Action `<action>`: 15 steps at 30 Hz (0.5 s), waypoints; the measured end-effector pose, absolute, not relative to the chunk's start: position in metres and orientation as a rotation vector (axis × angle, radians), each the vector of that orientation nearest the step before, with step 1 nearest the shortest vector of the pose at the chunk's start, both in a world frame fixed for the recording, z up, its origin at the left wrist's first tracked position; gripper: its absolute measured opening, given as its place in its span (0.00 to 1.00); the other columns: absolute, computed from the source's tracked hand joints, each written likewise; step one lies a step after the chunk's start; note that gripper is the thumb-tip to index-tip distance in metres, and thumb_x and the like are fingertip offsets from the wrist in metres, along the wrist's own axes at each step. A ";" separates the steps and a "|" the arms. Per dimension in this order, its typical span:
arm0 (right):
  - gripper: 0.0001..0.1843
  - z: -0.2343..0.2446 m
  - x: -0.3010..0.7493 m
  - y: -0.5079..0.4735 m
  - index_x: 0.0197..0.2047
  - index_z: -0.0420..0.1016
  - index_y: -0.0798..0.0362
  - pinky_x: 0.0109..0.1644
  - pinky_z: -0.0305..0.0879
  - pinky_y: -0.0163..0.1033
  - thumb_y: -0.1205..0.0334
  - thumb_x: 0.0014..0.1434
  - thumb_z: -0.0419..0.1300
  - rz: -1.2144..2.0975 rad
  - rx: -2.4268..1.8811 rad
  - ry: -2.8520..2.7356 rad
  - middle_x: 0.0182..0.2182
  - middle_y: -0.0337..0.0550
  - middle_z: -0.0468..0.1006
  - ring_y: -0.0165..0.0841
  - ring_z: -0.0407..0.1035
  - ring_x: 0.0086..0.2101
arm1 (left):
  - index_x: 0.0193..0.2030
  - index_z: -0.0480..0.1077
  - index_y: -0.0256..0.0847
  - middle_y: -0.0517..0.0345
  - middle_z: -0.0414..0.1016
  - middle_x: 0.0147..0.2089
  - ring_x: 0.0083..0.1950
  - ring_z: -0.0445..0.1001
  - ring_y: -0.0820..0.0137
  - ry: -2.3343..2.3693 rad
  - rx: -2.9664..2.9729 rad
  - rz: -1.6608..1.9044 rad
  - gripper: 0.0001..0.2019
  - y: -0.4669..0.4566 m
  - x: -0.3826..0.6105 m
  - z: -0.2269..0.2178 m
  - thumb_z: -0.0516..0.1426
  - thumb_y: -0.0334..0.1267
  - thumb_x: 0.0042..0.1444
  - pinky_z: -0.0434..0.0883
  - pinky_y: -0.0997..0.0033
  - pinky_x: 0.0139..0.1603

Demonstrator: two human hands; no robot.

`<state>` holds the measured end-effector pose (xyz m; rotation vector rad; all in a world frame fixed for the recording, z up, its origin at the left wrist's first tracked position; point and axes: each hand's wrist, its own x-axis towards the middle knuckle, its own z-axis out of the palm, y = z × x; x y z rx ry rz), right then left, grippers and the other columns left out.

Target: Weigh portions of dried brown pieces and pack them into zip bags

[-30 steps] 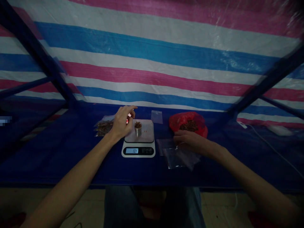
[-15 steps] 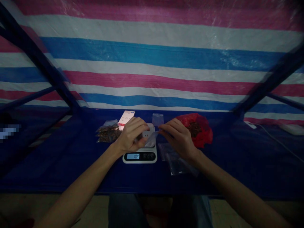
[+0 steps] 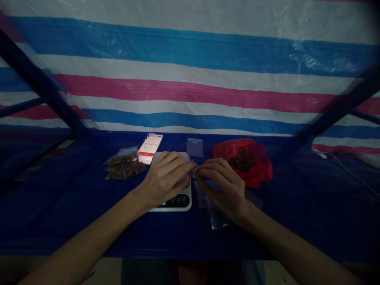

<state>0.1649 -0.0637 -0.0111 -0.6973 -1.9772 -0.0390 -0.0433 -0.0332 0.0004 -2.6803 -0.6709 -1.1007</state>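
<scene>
A small clear plastic bag point(image 3: 193, 166) is pinched between my two hands above the right side of the white kitchen scale point(image 3: 189, 206). My left hand point(image 3: 168, 176) is closed on the bag's left part and covers most of the scale's plate and display. From the right, my right hand point(image 3: 222, 183) grips the bag's edge between thumb and fingers. What is inside the bag is hidden by my fingers. Beneath my right hand lie several flat clear zip bags point(image 3: 218, 221). An opened red plastic bag point(image 3: 261, 174) with dried brown pieces point(image 3: 242, 160) sits beyond it.
Filled zip bags point(image 3: 124, 165) of brown pieces lie left of the scale. A lit phone point(image 3: 151, 147) showing a timer rests behind them. One flat zip bag point(image 3: 195, 148) lies behind the scale. Blue frame bars and a striped sheet point(image 3: 190, 91) close off the back; a white cable point(image 3: 341, 166) runs at right.
My hands have come closer together, with the left moving right and its fingers closing on the bag. The scale's display, which read 104, is now mostly covered. The view has tilted down slightly.
</scene>
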 end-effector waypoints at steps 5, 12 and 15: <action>0.10 -0.011 0.166 -0.062 0.44 0.74 0.51 0.44 0.74 0.45 0.75 0.62 0.62 -0.076 -0.702 -1.944 0.38 0.44 0.81 0.36 0.73 0.40 | 0.52 0.70 0.36 0.53 0.78 0.40 0.45 0.71 0.63 -0.709 -2.661 -1.063 0.11 -0.038 -0.042 0.000 0.59 0.32 0.63 0.68 0.61 0.45; 0.09 -0.014 0.167 -0.062 0.43 0.74 0.53 0.37 0.71 0.41 0.75 0.62 0.62 -0.117 -0.706 -1.920 0.35 0.45 0.77 0.34 0.70 0.36 | 0.40 0.71 0.36 0.54 0.76 0.35 0.42 0.70 0.64 -0.719 -2.679 -1.092 0.01 -0.040 -0.035 -0.003 0.58 0.30 0.62 0.66 0.62 0.43; 0.09 -0.013 0.168 -0.060 0.43 0.74 0.52 0.39 0.72 0.42 0.74 0.62 0.62 -0.106 -0.690 -1.939 0.35 0.45 0.79 0.35 0.71 0.36 | 0.40 0.71 0.36 0.54 0.75 0.36 0.43 0.69 0.64 -0.729 -2.717 -1.152 0.01 -0.042 -0.034 -0.002 0.58 0.31 0.62 0.66 0.61 0.44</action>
